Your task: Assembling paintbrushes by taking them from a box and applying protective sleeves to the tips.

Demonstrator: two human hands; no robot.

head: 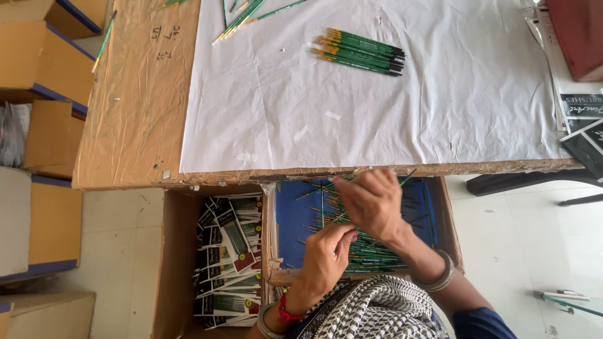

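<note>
White sheet (377,119) covers the table (135,113)

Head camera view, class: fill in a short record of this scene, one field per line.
Left hand: left hand pinching thin green brushes
Right hand: right hand gripping the same brushes
Below hands: blue box of loose brushes
Beside it: cardboard box of packs
Table: brush bundle on white sheet

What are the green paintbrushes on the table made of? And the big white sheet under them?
The green paintbrushes look like painted wood with glossy green handles, shiny gold metal collars and dark tips. The white sheet looks like thin paper or plastic: it is matte and full of creases, so either is possible.
</note>
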